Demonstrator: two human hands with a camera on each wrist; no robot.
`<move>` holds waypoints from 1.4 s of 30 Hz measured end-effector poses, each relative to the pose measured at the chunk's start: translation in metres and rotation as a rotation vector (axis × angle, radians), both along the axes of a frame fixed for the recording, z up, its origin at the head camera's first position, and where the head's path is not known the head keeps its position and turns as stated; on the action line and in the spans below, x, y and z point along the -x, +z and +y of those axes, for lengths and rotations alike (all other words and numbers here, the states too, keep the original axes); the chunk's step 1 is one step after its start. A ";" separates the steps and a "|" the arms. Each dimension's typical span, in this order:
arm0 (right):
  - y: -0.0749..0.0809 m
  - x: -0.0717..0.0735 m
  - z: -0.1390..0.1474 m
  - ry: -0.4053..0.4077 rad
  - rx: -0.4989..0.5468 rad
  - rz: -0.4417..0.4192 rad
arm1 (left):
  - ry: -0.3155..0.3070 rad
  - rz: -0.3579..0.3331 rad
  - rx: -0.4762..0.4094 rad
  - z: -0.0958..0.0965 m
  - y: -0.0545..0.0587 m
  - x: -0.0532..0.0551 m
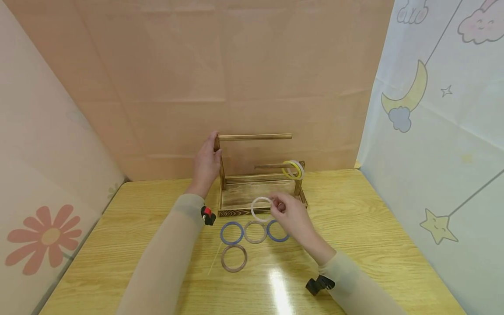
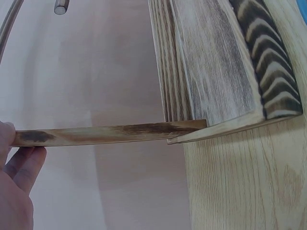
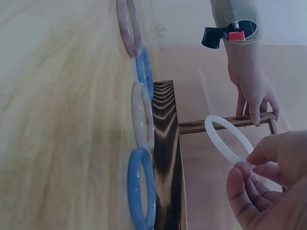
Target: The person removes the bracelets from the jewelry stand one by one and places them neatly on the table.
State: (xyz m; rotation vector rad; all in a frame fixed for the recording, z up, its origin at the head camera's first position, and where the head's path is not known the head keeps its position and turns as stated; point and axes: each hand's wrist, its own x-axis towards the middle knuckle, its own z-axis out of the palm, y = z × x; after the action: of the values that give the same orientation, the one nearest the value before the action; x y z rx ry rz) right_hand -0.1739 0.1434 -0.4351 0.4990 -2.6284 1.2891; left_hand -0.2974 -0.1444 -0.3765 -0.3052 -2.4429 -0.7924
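Two hands are at work in my feed, and neither is idle. The right hand's (image 1: 289, 214) fingers are narrow, pinching a white ring (image 1: 252, 209) by its edge. It is held up off the counter (image 1: 334, 210), just left of those fingers, before the tray of the rack (image 1: 240, 192); I can't tell whether it touches the rim. The left hand (image 1: 207, 164) has fingers and thumb on either side of the rack's tall post, at its top.

Beyond the right fingers, a yellow ring (image 1: 284, 170) and a pale ring (image 1: 302, 170) hang on the lower rod (image 1: 269, 166). Below and nearer than them lie two blue rings and two brownish rings, one blue partly behind the right hand.

What worries me is that thin pinch: any bump against the tray could twist the ring loose and drop it among the others. A low sweep of the right fingers might nudge the nearest blue. I'd also judge the high left grip risky, since a sideways push there could tip the rack and slide the hung pair towards the rod's free end.
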 end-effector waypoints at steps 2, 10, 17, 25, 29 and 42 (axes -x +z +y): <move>-0.002 -0.002 0.001 0.013 -0.005 -0.011 | 0.001 0.002 0.001 0.000 0.000 0.000; -0.009 -0.011 0.006 0.036 -0.031 -0.064 | 0.002 -0.003 0.004 0.000 0.000 0.000; -0.015 -0.019 0.009 0.050 -0.068 -0.134 | 0.001 -0.017 -0.007 -0.001 0.000 0.001; -0.020 -0.026 0.011 0.064 -0.119 -0.158 | 0.000 -0.030 -0.010 -0.001 -0.002 0.004; -0.024 -0.028 0.013 0.095 -0.103 -0.183 | -0.002 -0.027 -0.011 -0.001 -0.002 0.004; -0.037 -0.034 0.017 0.208 -0.057 -0.217 | 0.010 -0.027 -0.013 0.000 -0.003 0.002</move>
State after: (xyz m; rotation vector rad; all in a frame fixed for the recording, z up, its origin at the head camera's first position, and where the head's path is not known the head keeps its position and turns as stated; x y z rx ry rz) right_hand -0.1396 0.1608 -0.4720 0.6947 -2.8612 1.4034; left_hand -0.2995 -0.1444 -0.3796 -0.2794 -2.4615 -0.8126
